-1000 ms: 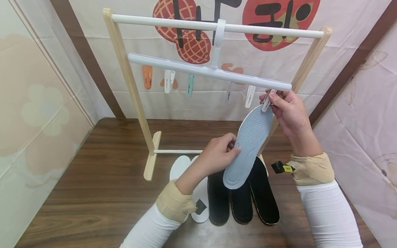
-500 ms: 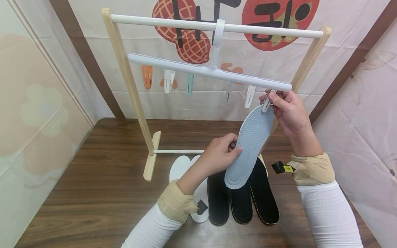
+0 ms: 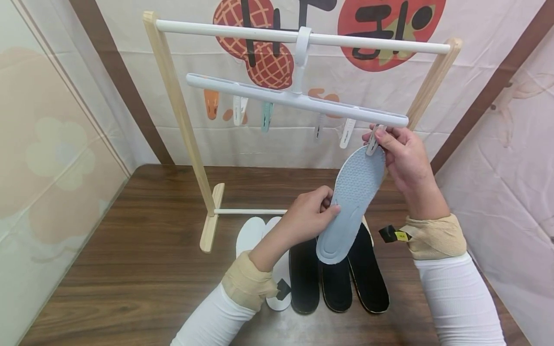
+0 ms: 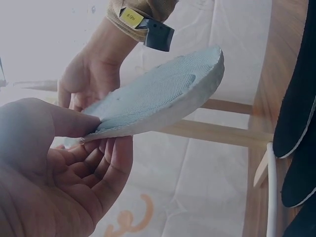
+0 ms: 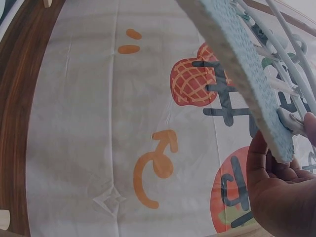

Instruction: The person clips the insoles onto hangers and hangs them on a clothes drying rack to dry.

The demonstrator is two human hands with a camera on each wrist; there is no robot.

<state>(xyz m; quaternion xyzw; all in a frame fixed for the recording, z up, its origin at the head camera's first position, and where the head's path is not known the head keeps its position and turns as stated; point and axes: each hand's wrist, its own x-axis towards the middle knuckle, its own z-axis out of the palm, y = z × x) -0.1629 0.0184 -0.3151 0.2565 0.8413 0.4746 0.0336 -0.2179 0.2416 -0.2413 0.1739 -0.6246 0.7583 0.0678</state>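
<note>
A light blue insole (image 3: 352, 202) hangs at a slant below the right end of a white clip hanger (image 3: 268, 96). My left hand (image 3: 309, 214) pinches the insole's left edge, thumb on the textured face and fingers behind, as the left wrist view shows. At the insole's top edge sits a whitish clothes peg (image 3: 373, 142) from the hanger. My right hand (image 3: 407, 156) grips this peg, its thumb on the near side. In the right wrist view the peg (image 5: 290, 121) straddles the insole's edge, with the fingers (image 5: 259, 163) behind the insole.
The hanger hooks over the top rail (image 3: 225, 30) of a wooden stand (image 3: 182, 110). Several other pegs, including an orange peg (image 3: 211, 105) and a teal peg (image 3: 266, 117), hang along it. White insoles (image 3: 251, 233) and black insoles (image 3: 304, 278) lie on the brown table (image 3: 130, 269).
The hanger's left end has swung slightly right, its pegs shifting with it. The blue insole and left hand have moved a little to the right. The right hand stays in place on the peg.
</note>
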